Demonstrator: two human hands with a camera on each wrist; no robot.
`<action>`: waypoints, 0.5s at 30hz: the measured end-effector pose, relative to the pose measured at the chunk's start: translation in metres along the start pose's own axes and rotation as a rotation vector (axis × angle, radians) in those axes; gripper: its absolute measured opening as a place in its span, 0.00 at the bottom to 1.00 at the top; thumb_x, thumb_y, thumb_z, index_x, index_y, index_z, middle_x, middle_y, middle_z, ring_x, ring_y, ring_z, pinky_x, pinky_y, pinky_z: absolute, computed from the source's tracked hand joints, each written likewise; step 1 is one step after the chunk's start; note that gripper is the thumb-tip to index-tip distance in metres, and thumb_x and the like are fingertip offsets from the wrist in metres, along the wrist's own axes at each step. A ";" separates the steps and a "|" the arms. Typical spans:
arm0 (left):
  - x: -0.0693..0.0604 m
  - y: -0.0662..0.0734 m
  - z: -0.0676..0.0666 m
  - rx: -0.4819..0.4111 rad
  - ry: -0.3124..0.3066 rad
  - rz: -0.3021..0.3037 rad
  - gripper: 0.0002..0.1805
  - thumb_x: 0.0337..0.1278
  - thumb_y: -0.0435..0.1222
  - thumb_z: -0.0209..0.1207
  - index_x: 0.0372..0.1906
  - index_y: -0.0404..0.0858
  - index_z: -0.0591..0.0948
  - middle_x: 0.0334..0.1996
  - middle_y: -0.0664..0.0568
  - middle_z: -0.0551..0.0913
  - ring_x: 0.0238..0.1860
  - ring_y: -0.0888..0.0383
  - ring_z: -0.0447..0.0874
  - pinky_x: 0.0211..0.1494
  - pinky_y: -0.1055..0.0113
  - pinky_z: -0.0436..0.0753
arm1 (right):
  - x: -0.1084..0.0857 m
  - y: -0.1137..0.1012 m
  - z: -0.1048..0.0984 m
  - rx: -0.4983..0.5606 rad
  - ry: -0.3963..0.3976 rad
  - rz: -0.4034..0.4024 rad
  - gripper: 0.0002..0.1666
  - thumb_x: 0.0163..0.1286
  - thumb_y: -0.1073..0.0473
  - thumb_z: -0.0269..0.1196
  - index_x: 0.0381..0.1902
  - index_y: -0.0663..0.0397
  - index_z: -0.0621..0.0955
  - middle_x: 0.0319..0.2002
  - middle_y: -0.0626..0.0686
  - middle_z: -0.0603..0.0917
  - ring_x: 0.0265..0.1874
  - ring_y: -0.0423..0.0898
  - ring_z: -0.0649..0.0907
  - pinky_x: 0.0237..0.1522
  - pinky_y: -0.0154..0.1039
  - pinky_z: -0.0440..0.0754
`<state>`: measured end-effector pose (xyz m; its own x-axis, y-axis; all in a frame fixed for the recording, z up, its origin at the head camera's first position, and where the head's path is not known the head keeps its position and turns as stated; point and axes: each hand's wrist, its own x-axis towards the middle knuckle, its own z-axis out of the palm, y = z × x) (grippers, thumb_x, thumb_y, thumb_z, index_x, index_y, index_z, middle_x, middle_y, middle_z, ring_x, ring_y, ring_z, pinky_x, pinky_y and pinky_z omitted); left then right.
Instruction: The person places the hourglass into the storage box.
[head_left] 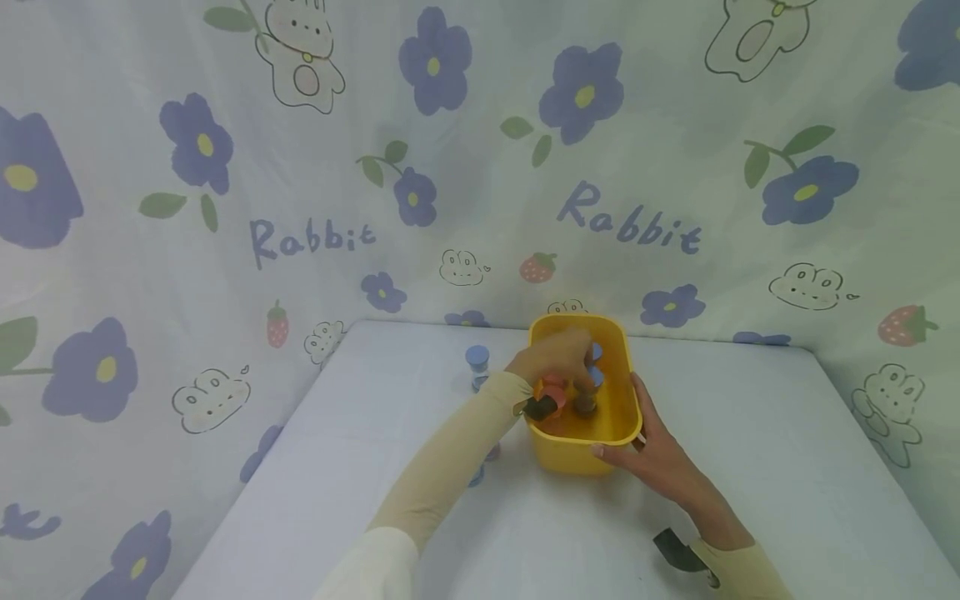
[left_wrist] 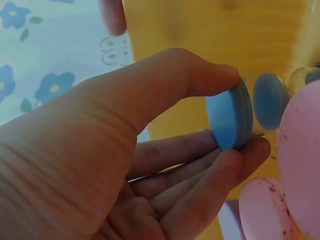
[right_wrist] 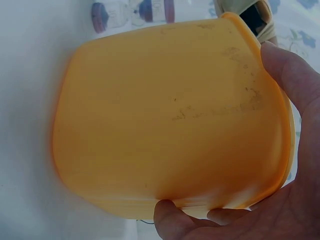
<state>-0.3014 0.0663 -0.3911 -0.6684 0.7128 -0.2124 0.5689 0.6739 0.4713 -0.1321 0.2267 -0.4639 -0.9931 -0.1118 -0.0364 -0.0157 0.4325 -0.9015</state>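
My left hand [head_left: 558,354] reaches down into a yellow plastic bin [head_left: 573,460]. In the left wrist view, its thumb and fingers pinch the blue round end of a sand timer [left_wrist: 225,119]; the rest of that timer is hidden. Pink round ends of another timer [left_wrist: 305,155] and a second blue disc [left_wrist: 270,101] lie close by inside the bin. My right hand [head_left: 663,462] grips the bin's near right corner, thumb at the rim and fingers along the side. The right wrist view shows the bin's outer wall [right_wrist: 165,115].
A blue-ended sand timer [head_left: 477,358] stands on the white table left of the bin. Nearer, partly behind the left forearm, is another blue-ended piece [head_left: 476,477]. A patterned curtain [head_left: 480,167] hangs behind the table.
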 end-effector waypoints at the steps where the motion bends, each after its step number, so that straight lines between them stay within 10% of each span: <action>1: 0.000 0.000 0.000 0.001 0.000 -0.002 0.12 0.49 0.38 0.76 0.22 0.40 0.85 0.15 0.57 0.75 0.16 0.62 0.68 0.18 0.72 0.68 | 0.000 0.000 0.000 0.002 -0.002 -0.002 0.72 0.65 0.42 0.72 0.83 0.31 0.30 0.86 0.58 0.42 0.82 0.67 0.53 0.76 0.69 0.59; 15: -0.004 0.001 -0.001 -0.012 -0.003 -0.019 0.10 0.52 0.39 0.76 0.27 0.38 0.87 0.17 0.53 0.78 0.17 0.62 0.68 0.20 0.73 0.69 | 0.000 0.000 0.000 -0.012 0.001 0.003 0.72 0.65 0.41 0.72 0.83 0.30 0.30 0.86 0.58 0.42 0.82 0.67 0.54 0.76 0.67 0.60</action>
<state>-0.2990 0.0641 -0.3893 -0.6775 0.7005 -0.2242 0.5502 0.6850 0.4776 -0.1321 0.2271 -0.4639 -0.9932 -0.1098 -0.0383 -0.0145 0.4439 -0.8960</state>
